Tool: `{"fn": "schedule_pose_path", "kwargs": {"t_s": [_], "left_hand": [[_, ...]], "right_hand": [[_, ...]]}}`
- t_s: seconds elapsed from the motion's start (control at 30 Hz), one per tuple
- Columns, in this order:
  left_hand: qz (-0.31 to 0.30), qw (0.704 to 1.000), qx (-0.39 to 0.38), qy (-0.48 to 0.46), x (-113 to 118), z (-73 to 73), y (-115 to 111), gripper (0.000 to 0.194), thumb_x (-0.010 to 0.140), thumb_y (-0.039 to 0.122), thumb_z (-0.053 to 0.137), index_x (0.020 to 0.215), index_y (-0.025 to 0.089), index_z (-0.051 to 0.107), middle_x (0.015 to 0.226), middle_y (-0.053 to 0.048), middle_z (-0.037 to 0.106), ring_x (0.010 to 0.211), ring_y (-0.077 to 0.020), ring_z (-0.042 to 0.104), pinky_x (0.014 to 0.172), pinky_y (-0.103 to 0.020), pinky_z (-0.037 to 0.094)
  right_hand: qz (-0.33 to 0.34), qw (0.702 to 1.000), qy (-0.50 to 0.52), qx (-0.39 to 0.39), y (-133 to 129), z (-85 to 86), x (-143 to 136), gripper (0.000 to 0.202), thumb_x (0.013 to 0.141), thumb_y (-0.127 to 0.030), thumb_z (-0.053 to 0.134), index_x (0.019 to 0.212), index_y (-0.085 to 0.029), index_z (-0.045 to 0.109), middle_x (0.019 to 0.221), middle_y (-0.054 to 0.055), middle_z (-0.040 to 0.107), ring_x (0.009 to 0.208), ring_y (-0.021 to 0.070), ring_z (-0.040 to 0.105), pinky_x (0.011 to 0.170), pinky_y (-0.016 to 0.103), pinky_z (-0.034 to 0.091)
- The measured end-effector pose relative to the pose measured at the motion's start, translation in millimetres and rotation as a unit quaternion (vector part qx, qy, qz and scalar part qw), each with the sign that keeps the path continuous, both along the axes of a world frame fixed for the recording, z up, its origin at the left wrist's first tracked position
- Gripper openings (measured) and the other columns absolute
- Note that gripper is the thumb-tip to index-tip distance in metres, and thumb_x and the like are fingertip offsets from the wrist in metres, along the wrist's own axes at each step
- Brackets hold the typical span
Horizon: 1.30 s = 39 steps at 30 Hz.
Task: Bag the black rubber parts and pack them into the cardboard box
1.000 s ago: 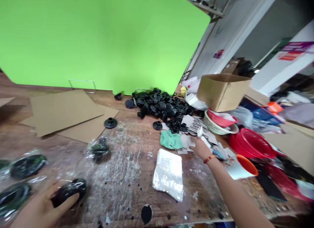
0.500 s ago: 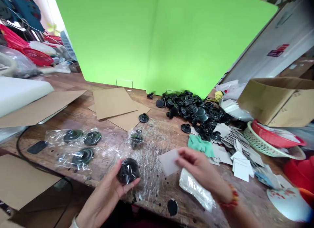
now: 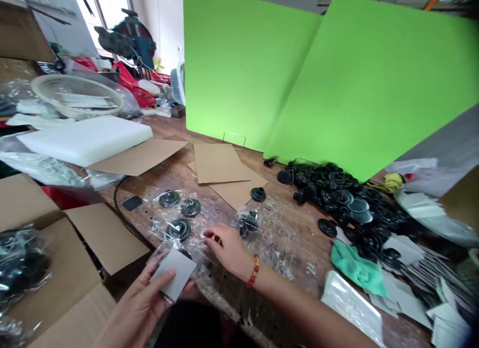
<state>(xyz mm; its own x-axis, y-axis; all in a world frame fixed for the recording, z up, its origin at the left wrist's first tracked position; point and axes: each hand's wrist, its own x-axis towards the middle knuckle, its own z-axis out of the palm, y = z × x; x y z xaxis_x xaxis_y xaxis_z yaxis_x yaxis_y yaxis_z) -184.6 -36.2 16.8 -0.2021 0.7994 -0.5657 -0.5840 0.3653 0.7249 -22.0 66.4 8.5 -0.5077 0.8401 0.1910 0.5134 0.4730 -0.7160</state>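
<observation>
My left hand [image 3: 149, 293] is closed around a pale grey card [image 3: 175, 274], its thumb pressed on top. The edge of a black round disc [image 3: 184, 253] shows behind the card, with clear plastic around it. To the right, my right hand [image 3: 226, 248] has its fingertips pinched together over the bench, and what they hold, if anything, is too small to make out. Close by lie black stepped discs in clear bags, one of them a bagged disc [image 3: 178, 229] left of my right hand. Another bagged black part [image 3: 247, 223] lies just beyond that hand.
A heap of black discs [image 3: 337, 188] lies at the right, near a green cloth [image 3: 357, 268], clear bags [image 3: 352, 303] and stacked cards [image 3: 441, 275]. Cardboard sheets [image 3: 220, 163] lie mid-bench. An open carton [image 3: 63, 258] with bagged parts stands lower left. Green boards [image 3: 254, 63] rise behind.
The view has turned left, bringing the carton into sight. The card has passed from my right hand to my left, over the disc. My right hand has moved left toward the bagged discs.
</observation>
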Motion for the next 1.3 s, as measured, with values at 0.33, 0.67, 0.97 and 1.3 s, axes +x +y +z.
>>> {"fn": "schedule_pose_path", "kwargs": {"t_s": [0.33, 0.67, 0.97, 1.3], "left_hand": [[0.121, 0.99, 0.029, -0.061, -30, 4.8, 6, 0.042, 0.085, 0.009, 0.047, 0.125, 0.021, 0.053, 0.119, -0.01, 0.065, 0.109, -0.0294, 0.063, 0.087, -0.055, 0.056], [0.016, 0.97, 0.117, -0.214, -14, -0.5, 8, 0.024, 0.09, 0.033, 0.051, 0.098, 0.013, 0.063, 0.104, -0.011, 0.068, 0.102, -0.0235, 0.062, 0.091, -0.037, 0.051], [-0.088, 0.951, 0.079, 0.284, -58, 17.9, -20, 0.047, 0.069, 0.039, 0.074, 0.107, 0.016, 0.061, 0.09, -0.007, 0.07, 0.082, -0.0236, 0.064, 0.074, -0.032, 0.048], [-0.131, 0.541, -0.188, 0.809, -178, 10.6, -38, 0.06, 0.078, 0.062, 0.048, 0.105, 0.011, 0.064, 0.121, -0.027, 0.056, 0.113, -0.048, 0.05, 0.087, -0.053, 0.042]], "right_hand": [[0.108, 0.989, -0.096, 0.044, 34, -25.6, -66, 0.025, 0.085, -0.008, 0.054, 0.107, -0.017, 0.062, 0.107, 0.009, 0.057, 0.095, 0.0188, 0.056, 0.087, 0.032, 0.047], [0.078, 0.995, 0.052, 0.029, -42, 7.8, -41, 0.027, 0.084, -0.01, 0.052, 0.108, -0.023, 0.048, 0.1, 0.004, 0.057, 0.087, 0.0178, 0.057, 0.078, 0.031, 0.048], [0.172, 0.978, 0.11, -0.047, -71, 20.4, -51, 0.051, 0.076, -0.004, 0.055, 0.12, -0.026, 0.042, 0.128, 0.008, 0.044, 0.094, 0.0156, 0.057, 0.078, 0.028, 0.054], [0.153, 0.987, -0.008, -0.045, -71, 10.3, 11, 0.016, 0.089, -0.018, 0.045, 0.101, -0.024, 0.053, 0.125, 0.01, 0.047, 0.07, 0.0109, 0.06, 0.07, 0.027, 0.055]]}}
